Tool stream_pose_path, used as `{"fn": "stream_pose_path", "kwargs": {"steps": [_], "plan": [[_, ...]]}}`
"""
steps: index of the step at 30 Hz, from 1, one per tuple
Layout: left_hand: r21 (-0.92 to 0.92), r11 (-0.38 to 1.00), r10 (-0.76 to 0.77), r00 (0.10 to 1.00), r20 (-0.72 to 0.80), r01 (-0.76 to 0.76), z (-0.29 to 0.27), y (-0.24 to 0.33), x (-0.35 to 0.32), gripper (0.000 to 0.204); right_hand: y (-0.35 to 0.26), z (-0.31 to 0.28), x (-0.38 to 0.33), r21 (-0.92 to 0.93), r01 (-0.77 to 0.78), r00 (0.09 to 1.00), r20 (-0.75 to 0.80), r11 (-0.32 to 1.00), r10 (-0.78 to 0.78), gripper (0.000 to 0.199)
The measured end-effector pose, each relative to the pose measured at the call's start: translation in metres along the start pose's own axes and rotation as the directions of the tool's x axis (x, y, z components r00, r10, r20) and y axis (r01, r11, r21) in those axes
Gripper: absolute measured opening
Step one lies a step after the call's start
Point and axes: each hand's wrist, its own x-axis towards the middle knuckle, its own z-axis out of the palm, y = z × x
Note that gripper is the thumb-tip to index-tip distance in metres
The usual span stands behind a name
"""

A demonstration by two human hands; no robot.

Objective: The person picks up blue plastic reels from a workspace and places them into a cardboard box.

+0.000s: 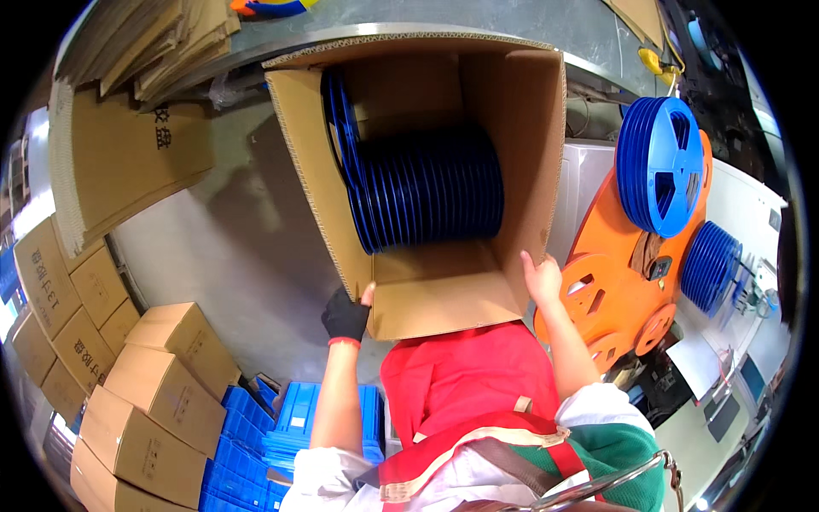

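In front of me an open cardboard box tilts toward me, its mouth facing up. A row of blue plastic reels stands on edge inside it, packed side by side, and a few lean apart at the left wall. My left hand, in a black glove with bare fingertips, is closed on the box's near left edge. The near right edge is held by my right hand, which is bare, its thumb on the inner side of the wall. The fingers under the box are partly hidden.
A metal table lies behind the box. To the right, an orange stand carries a stack of blue reels; more reels lie beyond it. Flattened cardboard, closed cartons and blue bins are at left.
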Motion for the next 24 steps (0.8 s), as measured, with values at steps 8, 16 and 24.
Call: {"fn": "stream_pose_path", "kwargs": {"steps": [8,16,24], "plan": [[0.21,0.976,0.034,0.994,0.104,-0.055,-0.036,-0.036,-0.009,0.035,-0.04,-0.073,-0.005,-0.256,0.197,0.974,0.166,0.946,-0.158,0.051],[0.087,0.992,0.065,0.967,0.246,-0.089,-0.112,-0.039,-0.04,0.032,-0.095,-0.144,0.011,-0.291,0.385,0.888,0.374,0.876,-0.266,0.046],[0.147,0.985,-0.15,0.875,0.461,0.091,-0.111,-0.037,0.018,0.039,-0.148,-0.123,0.043,-0.339,0.383,0.859,0.472,0.859,-0.197,0.036]]}}
